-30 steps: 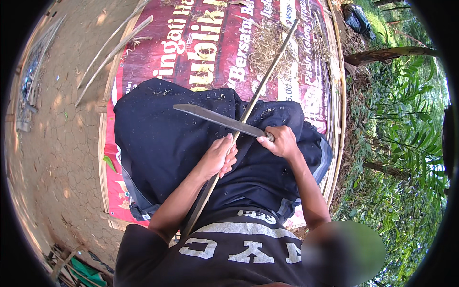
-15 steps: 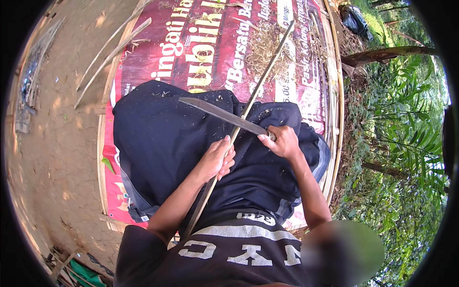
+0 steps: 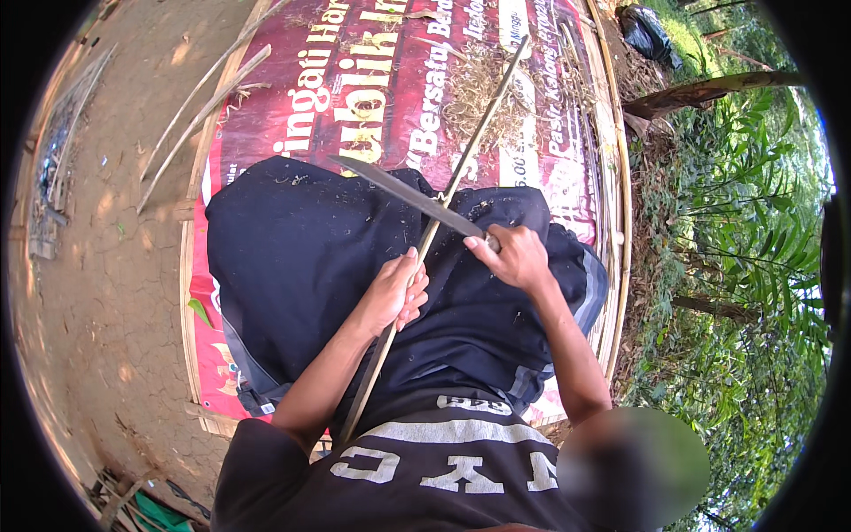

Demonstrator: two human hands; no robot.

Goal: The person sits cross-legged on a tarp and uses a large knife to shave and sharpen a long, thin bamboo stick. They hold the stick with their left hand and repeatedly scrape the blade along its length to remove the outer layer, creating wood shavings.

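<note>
A long, thin bamboo strip point(image 3: 479, 133) runs slantwise from beside my body, over my lap, to the far right of the banner. My left hand point(image 3: 396, 291) is wrapped round it at about its middle. In my right hand point(image 3: 515, 256) is the handle of a long-bladed machete point(image 3: 403, 192), its tip toward the far left. The blade crosses the strip just beyond my left hand and appears to touch it. Pale shavings point(image 3: 483, 102) lie heaped under the strip's far part, and small bits are scattered on my dark trousers point(image 3: 292, 230).
I sit on a bamboo platform point(image 3: 618, 177) covered with a red printed banner point(image 3: 266, 124). Loose bamboo sticks point(image 3: 208, 106) lean over its left edge. Cracked bare ground point(image 3: 115, 257) lies left; a black plastic bag point(image 3: 649, 35), a trunk point(image 3: 709, 94) and green plants point(image 3: 736, 239) are on the right.
My right hand and the machete have shifted slightly left and nearer along the strip, the blade tilting more steeply. The left hand keeps its hold. The whole view has also shifted a little.
</note>
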